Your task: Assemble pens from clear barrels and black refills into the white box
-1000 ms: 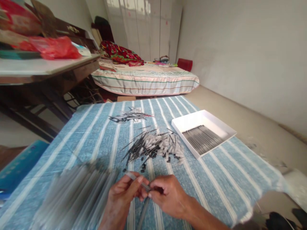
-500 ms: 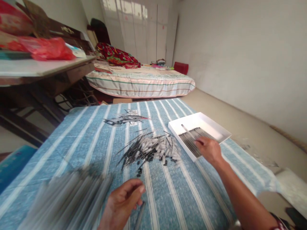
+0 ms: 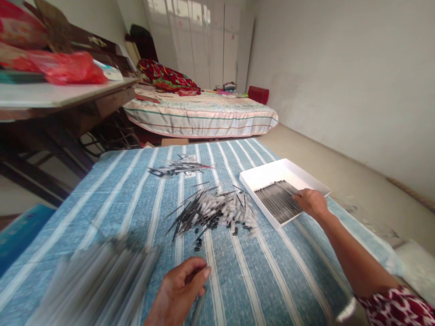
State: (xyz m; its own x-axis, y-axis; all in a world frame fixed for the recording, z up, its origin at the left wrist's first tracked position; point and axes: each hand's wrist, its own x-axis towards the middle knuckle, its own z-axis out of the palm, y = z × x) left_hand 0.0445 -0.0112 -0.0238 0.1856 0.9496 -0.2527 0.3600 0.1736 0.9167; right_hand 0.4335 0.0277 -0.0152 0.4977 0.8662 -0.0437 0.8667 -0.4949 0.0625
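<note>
My left hand [image 3: 181, 287] is low in the middle of the view, fingers curled into a pinch around a thin grey pen barrel [image 3: 199, 309] that slants down below them. My right hand [image 3: 312, 202] reaches into a shallow white box [image 3: 265, 172], its fingertips pressed together at the right side of a row of slim grey pen-like sticks [image 3: 277, 199]. Whether a stick is between those fingertips is hidden. Between the hands lies a loose heap of black refills and whitish small tubes [image 3: 215, 208], with several black caps [image 3: 198, 244] in front.
A blurred bundle of grey tubes [image 3: 98, 285] stands at the near left. Another small pile of dark sticks [image 3: 180, 167] lies farther back on the blue striped cloth [image 3: 112, 199]. Beyond are a bed [image 3: 204, 115] and a side table [image 3: 68, 93] with a red bag [image 3: 71, 68].
My right hand has moved right across the box; the stick that lay askew above the row no longer shows there. My left hand has shifted slightly right.
</note>
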